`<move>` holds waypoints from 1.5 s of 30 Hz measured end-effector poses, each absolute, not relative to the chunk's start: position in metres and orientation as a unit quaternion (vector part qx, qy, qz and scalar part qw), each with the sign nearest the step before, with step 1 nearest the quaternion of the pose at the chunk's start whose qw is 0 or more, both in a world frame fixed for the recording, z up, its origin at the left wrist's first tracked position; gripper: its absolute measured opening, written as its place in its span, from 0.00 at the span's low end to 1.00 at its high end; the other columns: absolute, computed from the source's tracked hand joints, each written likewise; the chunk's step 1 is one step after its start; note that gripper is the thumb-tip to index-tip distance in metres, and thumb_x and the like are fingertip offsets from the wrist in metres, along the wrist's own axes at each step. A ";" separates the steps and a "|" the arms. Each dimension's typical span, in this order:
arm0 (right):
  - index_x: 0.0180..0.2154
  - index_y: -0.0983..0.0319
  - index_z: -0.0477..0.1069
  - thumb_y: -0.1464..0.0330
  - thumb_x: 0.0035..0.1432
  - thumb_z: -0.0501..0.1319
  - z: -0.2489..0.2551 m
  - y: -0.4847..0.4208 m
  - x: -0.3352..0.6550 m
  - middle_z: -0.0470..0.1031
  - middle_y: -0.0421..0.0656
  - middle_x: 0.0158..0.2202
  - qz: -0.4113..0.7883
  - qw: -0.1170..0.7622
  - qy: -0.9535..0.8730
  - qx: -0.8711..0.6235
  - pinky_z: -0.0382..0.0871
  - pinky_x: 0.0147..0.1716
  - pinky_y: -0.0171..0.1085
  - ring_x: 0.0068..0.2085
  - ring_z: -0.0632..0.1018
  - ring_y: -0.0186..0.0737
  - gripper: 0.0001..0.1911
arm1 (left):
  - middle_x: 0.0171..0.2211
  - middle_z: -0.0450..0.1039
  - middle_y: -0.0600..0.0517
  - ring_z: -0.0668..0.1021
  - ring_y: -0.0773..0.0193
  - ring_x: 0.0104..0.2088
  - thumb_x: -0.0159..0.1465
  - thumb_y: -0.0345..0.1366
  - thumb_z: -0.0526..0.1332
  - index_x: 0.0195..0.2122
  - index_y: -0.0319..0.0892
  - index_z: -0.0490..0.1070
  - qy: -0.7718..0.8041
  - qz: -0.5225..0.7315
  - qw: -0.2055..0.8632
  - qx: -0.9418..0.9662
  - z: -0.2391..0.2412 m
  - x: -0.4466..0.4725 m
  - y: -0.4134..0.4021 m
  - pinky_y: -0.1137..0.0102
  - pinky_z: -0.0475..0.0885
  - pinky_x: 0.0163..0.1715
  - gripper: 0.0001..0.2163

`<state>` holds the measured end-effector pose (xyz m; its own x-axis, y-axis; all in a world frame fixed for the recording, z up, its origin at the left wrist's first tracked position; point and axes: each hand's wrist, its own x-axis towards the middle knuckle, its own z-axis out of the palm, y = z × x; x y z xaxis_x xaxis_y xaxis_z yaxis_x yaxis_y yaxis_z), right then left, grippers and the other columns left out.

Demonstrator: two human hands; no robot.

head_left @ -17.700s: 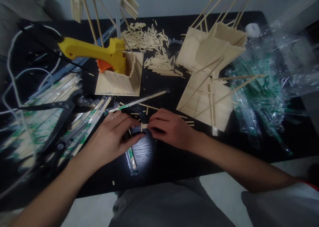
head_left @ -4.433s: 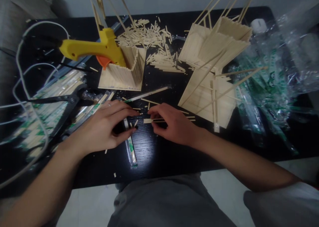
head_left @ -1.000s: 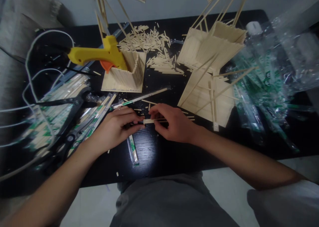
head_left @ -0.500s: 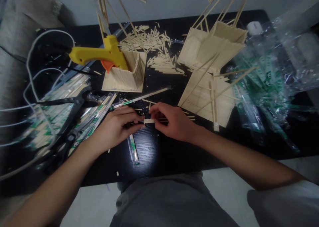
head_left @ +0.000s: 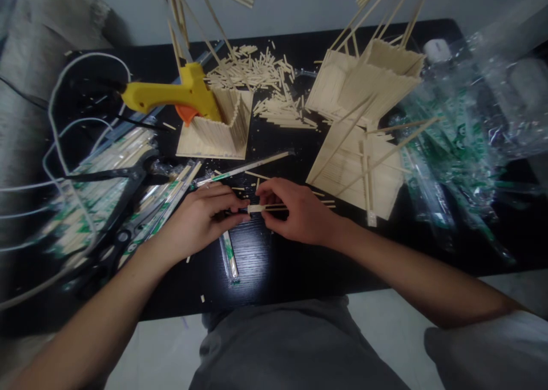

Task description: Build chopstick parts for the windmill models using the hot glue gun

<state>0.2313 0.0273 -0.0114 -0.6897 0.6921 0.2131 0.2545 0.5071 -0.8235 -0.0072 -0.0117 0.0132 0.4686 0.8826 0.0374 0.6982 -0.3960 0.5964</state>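
My left hand point(head_left: 209, 210) is closed, fingertips pinched around a slim dark thing that I cannot make out, at the left end of a pair of joined wooden chopsticks point(head_left: 257, 208). Their sticks run to the right, partly behind my right hand point(head_left: 299, 210). The thumb and forefinger of that hand are apart above and below the chopsticks, with a gap showing between. Just below lies a wrapped pair of chopsticks point(head_left: 231, 257). Another pair in a wrapper point(head_left: 248, 166) lies slanted beyond my hands.
A yellow glue gun point(head_left: 171, 96) rests in a stick-built box point(head_left: 222, 133). Cut sticks point(head_left: 252, 70) are heaped behind. Scissors point(head_left: 124, 236) and wrapped chopsticks lie left. A stick panel point(head_left: 355, 167), another box point(head_left: 381, 73) and plastic wrappers point(head_left: 454, 133) stand or lie right.
The fingers of my right hand have parted slightly from the chopsticks, so more of the sticks shows between them. My left hand stays nearly in place.
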 end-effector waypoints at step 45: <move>0.45 0.62 0.68 0.77 0.57 0.62 -0.012 0.029 0.229 0.76 0.41 0.38 0.408 0.269 -0.821 -0.296 0.72 0.42 0.35 0.38 0.77 0.35 0.14 | 0.40 0.74 0.52 0.75 0.66 0.43 0.68 0.38 0.61 0.44 0.43 0.73 0.463 0.162 0.163 0.856 0.006 -0.003 -0.015 0.69 0.67 0.47 0.07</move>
